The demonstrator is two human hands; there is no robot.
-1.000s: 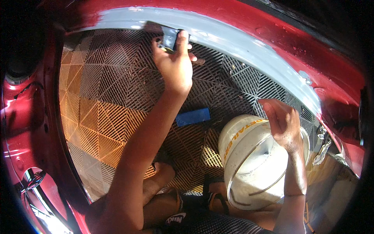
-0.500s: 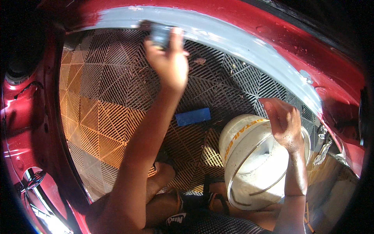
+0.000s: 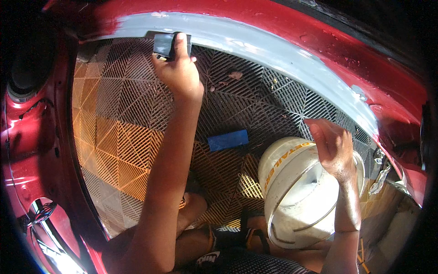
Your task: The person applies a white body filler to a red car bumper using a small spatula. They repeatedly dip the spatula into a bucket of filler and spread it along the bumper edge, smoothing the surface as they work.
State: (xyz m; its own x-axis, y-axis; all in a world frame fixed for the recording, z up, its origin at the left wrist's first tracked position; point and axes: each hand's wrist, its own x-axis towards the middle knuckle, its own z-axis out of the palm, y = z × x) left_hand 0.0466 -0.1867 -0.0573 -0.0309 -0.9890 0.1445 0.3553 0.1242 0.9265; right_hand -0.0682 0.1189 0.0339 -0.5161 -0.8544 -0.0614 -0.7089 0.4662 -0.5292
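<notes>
Head view: left hand (image 3: 179, 73) grips dark block (image 3: 163, 44); bucket (image 3: 296, 192) beneath open right hand (image 3: 335, 148).

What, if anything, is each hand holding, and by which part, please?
The left hand grips a dark sanding block by its lower end, against the grey primed arch. The right hand holds nothing.

- The grid floor (image 3: 123, 137) lies below an arched body panel (image 3: 283, 50), which curves over its far edge and down its right side.
- The left hand (image 3: 179, 73) presses a small block (image 3: 165, 44) against the arch's inner rim at the floor's far edge, left of the middle.
- A flat pad (image 3: 228, 139) lies on the floor near its middle, just right of the left forearm.
- A bucket (image 3: 296, 196) stands at the floor's near right corner, right of the pad.
- The right hand (image 3: 335, 148) rests over the bucket's far rim.
- Feet in sandals (image 3: 237, 237) sit at the near edge, left of the bucket.
</notes>
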